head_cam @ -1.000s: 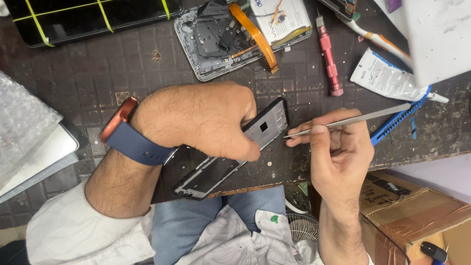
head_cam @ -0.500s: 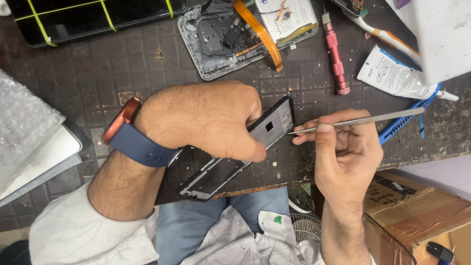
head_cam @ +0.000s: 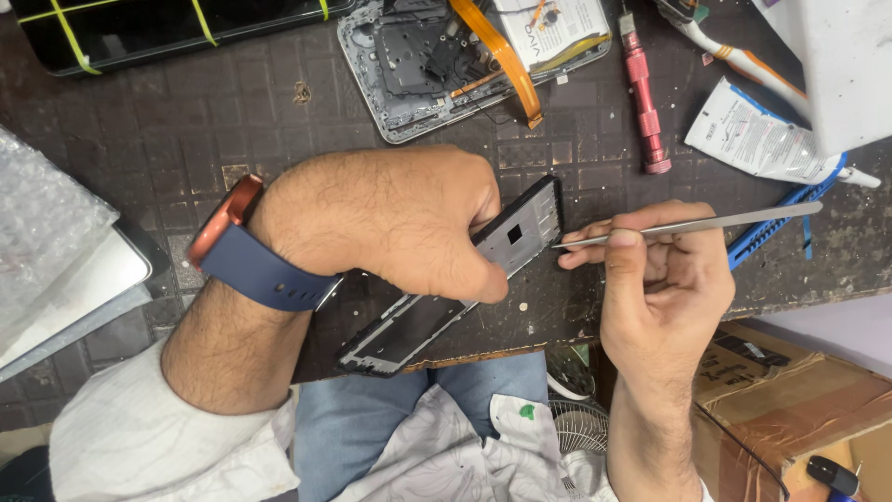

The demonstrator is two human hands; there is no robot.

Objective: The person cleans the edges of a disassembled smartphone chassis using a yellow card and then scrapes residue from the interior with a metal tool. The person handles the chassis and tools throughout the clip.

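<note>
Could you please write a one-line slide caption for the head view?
Left hand steadies a grey phone frame while right hand holds slim metal tweezers at its edge.

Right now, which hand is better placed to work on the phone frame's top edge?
Right, probably. The right hand holds the metal tweezers with the tip almost at the edge of the phone frame. The left hand is busy gripping the frame.

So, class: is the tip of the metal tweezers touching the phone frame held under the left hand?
Apart. The head view shows a dark strip of mat between the tweezers tip and the phone frame edge; the gap is narrow.
</note>
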